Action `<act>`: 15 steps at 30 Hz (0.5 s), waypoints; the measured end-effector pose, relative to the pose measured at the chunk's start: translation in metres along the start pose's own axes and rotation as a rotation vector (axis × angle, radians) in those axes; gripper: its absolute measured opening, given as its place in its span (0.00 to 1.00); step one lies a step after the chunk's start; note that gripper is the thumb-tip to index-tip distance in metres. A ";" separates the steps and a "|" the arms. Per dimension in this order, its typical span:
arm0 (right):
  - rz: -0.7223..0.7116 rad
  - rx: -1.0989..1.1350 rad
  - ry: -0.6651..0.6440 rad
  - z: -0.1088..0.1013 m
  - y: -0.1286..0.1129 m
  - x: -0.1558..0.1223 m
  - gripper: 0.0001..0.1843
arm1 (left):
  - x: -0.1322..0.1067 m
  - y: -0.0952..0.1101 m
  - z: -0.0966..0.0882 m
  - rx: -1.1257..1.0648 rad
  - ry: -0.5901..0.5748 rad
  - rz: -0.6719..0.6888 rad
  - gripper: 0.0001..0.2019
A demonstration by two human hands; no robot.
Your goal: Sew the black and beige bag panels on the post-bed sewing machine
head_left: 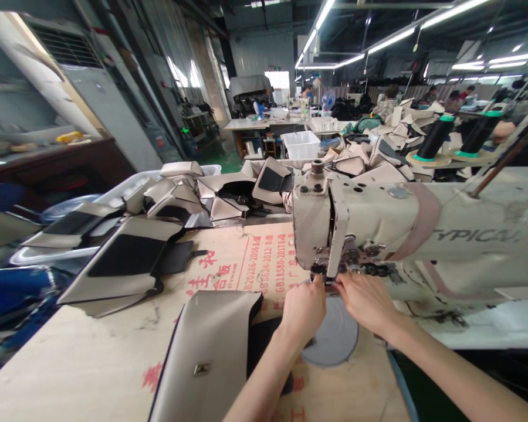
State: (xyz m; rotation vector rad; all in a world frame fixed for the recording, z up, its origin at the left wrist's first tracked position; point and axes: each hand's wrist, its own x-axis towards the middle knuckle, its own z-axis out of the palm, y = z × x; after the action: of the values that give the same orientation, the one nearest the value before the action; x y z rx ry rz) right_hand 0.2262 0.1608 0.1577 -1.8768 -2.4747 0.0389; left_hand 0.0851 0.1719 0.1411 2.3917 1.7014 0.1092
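My left hand [305, 308] and right hand [367, 299], fingers curled narrow, sit close together at the worn cream metal sewing machine [374, 214], though I cannot tell what they hold.

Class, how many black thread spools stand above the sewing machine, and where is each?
2. The left spool and the right spool lean side by side above the sewing machine's arm; none seems hidden.

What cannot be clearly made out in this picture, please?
In the head view:
Anything held in the left hand or right hand: hidden behind them.
Sewing machine, right end: cut off by right edge.
Beige piece with clasp, lower end: cut off by bottom edge.
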 end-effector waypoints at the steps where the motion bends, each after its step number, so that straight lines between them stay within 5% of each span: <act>1: -0.001 0.010 0.014 0.001 0.000 0.001 0.12 | 0.000 0.000 0.000 -0.012 -0.010 -0.010 0.14; 7: 0.074 0.002 0.127 0.004 0.007 0.001 0.18 | 0.005 -0.001 0.003 -0.025 0.013 -0.062 0.16; 15: 0.026 0.016 -0.008 0.000 0.004 0.002 0.13 | 0.009 -0.002 -0.001 0.047 -0.004 -0.028 0.14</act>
State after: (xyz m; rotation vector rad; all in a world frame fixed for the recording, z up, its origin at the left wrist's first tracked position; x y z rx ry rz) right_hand 0.2299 0.1641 0.1578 -1.9060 -2.4482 0.0666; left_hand 0.0859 0.1815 0.1405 2.3991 1.7540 0.0610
